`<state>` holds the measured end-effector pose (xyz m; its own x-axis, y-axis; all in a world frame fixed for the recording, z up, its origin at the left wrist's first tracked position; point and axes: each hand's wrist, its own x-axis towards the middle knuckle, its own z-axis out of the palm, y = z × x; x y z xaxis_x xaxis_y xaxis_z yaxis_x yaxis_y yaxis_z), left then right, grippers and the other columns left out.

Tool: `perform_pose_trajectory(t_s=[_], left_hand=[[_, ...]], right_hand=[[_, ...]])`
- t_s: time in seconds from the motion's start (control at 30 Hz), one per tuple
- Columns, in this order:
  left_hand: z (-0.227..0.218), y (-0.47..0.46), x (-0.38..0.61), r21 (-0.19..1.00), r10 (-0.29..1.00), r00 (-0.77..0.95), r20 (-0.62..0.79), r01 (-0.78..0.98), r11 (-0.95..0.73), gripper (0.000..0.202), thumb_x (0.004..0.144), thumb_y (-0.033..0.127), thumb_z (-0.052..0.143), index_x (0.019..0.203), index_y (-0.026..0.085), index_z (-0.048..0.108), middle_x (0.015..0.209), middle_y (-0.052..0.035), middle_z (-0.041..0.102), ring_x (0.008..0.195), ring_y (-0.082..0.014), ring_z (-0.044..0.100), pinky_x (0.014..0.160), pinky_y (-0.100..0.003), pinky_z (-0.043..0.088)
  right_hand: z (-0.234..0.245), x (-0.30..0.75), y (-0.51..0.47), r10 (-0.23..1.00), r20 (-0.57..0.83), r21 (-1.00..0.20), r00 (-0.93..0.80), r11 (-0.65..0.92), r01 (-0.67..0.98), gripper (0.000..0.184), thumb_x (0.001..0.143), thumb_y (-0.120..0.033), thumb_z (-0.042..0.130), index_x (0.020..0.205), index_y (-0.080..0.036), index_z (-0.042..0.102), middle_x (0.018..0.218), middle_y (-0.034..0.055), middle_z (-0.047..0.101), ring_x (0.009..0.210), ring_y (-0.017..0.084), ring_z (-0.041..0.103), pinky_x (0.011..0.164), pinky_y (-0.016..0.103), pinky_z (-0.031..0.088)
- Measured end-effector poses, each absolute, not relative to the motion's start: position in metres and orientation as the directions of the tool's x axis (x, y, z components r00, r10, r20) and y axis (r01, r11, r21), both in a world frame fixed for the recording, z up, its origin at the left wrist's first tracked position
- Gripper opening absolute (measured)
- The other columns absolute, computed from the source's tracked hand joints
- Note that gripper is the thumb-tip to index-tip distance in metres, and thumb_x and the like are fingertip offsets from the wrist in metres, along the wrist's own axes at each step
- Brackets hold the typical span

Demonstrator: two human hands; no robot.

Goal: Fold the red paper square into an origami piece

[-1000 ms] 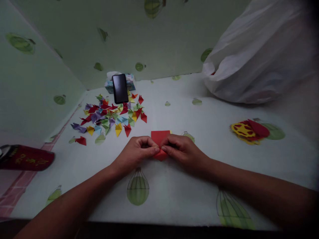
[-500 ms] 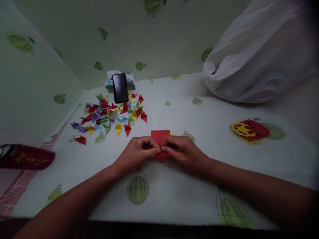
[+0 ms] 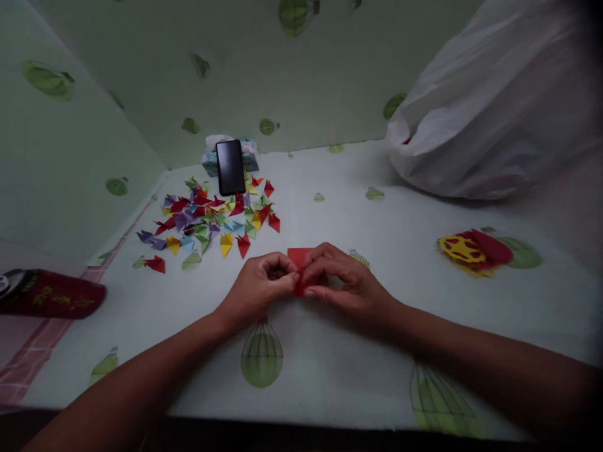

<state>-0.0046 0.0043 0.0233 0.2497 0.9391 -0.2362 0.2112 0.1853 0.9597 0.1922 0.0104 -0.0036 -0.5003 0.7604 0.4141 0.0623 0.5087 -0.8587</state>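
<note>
Fingers of the right hand (image 3: 346,284) have closed further over the red paper (image 3: 298,257) since a second ago, hiding most of the sheet that earlier showed above the knuckles. Both hands pinch it now: the left hand (image 3: 258,290) curls thumb and forefinger onto its near left corner, the right grips it from the other side, fingertips almost meeting. The paper sits near the middle of the desk (image 3: 330,351), a little toward the front edge. It looks light, thin and easily creased, best held at its corners and folds, with a gentle grip, since it would tear or crumple under force.

Toward the back left corner lies a scatter of small folded paper pieces (image 3: 211,216), with a dark phone (image 3: 230,167) propped against a tissue box (image 3: 249,157). A red can (image 3: 47,294) lies at the left edge; its gold lettering cannot be read. A white plastic bag (image 3: 494,107) fills the back right corner, a red-and-yellow paper cutout (image 3: 471,248) nearer the right edge.
</note>
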Motion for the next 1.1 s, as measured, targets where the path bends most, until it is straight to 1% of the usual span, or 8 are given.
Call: perform_pose_trajectory(t_s=[0.1, 0.27, 0.4, 0.5, 0.7, 0.9, 1.1], left_hand=[[0.0233, 0.0029, -0.0028, 0.967, 0.939, 0.246, -0.24, 0.151, 0.207, 0.014, 0.07, 0.024, 0.073, 0.074, 0.014, 0.064, 0.068, 0.0024, 0.062, 0.062, -0.0077, 0.054, 0.059, -0.02, 0.041], [0.0246, 0.0007, 0.0015, 0.967, 0.937, 0.239, -0.254, 0.066, 0.246, 0.017, 0.065, 0.02, 0.077, 0.073, 0.014, 0.064, 0.068, 0.0032, 0.063, 0.062, -0.0068, 0.054, 0.059, -0.018, 0.043], [0.0255, -0.0003, 0.0024, 0.976, 0.948, 0.233, -0.217, 0.084, 0.202, 0.016, 0.067, 0.024, 0.076, 0.072, 0.014, 0.064, 0.07, 0.002, 0.064, 0.063, -0.0078, 0.056, 0.061, -0.02, 0.045], [0.0253, -0.0004, 0.0013, 0.979, 0.954, 0.231, -0.188, 0.123, 0.163, 0.014, 0.068, 0.024, 0.074, 0.072, 0.015, 0.065, 0.071, 0.0011, 0.064, 0.064, -0.0089, 0.056, 0.062, -0.021, 0.046], [0.0239, -0.0018, 0.001, 0.977, 0.955, 0.248, -0.162, 0.178, 0.119, 0.014, 0.072, 0.027, 0.073, 0.074, 0.015, 0.066, 0.072, -0.0007, 0.067, 0.065, -0.0109, 0.059, 0.062, -0.023, 0.046], [0.0225, -0.0028, 0.0017, 0.977, 0.956, 0.264, -0.13, 0.199, 0.078, 0.013, 0.074, 0.026, 0.071, 0.075, 0.015, 0.065, 0.072, -0.0004, 0.066, 0.066, -0.0107, 0.058, 0.063, -0.023, 0.045], [0.0192, -0.003, -0.0018, 0.979, 0.95, 0.292, -0.106, 0.196, 0.049, 0.016, 0.081, 0.031, 0.068, 0.08, 0.015, 0.066, 0.074, -0.0008, 0.066, 0.067, -0.0112, 0.058, 0.063, -0.023, 0.045]], right_hand=[[-0.0059, 0.1912, 0.0098, 0.77, 0.419, -0.845, -0.481, 0.524, 0.103, 0.01, 0.09, -0.014, 0.064, 0.081, -0.019, 0.065, 0.095, 0.0051, 0.06, 0.092, 0.017, 0.059, 0.078, 0.03, 0.047], [-0.0067, 0.1901, 0.0081, 0.837, 0.344, -0.88, -0.426, 0.446, 0.164, 0.012, 0.089, -0.014, 0.061, 0.077, -0.018, 0.06, 0.086, 0.0037, 0.061, 0.08, 0.015, 0.056, 0.07, 0.029, 0.044], [-0.0042, 0.1887, 0.0065, 0.88, 0.227, -0.932, -0.418, 0.32, 0.168, 0.012, 0.088, -0.019, 0.059, 0.076, -0.018, 0.058, 0.079, 0.002, 0.06, 0.073, 0.015, 0.053, 0.066, 0.029, 0.042], [-0.0024, 0.1877, 0.0056, 0.892, 0.172, -0.942, -0.417, 0.273, 0.196, 0.013, 0.087, -0.021, 0.059, 0.075, -0.018, 0.057, 0.074, 0.0011, 0.06, 0.069, 0.014, 0.052, 0.063, 0.028, 0.04], [-0.0032, 0.1867, 0.0043, 0.897, 0.167, -0.94, -0.409, 0.27, 0.21, 0.014, 0.087, -0.02, 0.059, 0.073, -0.018, 0.057, 0.074, 0.0013, 0.061, 0.068, 0.014, 0.053, 0.062, 0.027, 0.04], [-0.0022, 0.1857, 0.0026, 0.901, 0.177, -0.931, -0.396, 0.284, 0.23, 0.015, 0.086, -0.021, 0.059, 0.072, -0.017, 0.056, 0.071, 0.0002, 0.058, 0.065, 0.013, 0.049, 0.06, 0.027, 0.038], [-0.0023, 0.1856, 0.0022, 0.904, 0.197, -0.927, -0.38, 0.297, 0.227, 0.012, 0.084, -0.018, 0.057, 0.072, -0.018, 0.055, 0.07, -0.0007, 0.056, 0.064, 0.012, 0.048, 0.059, 0.026, 0.037]])
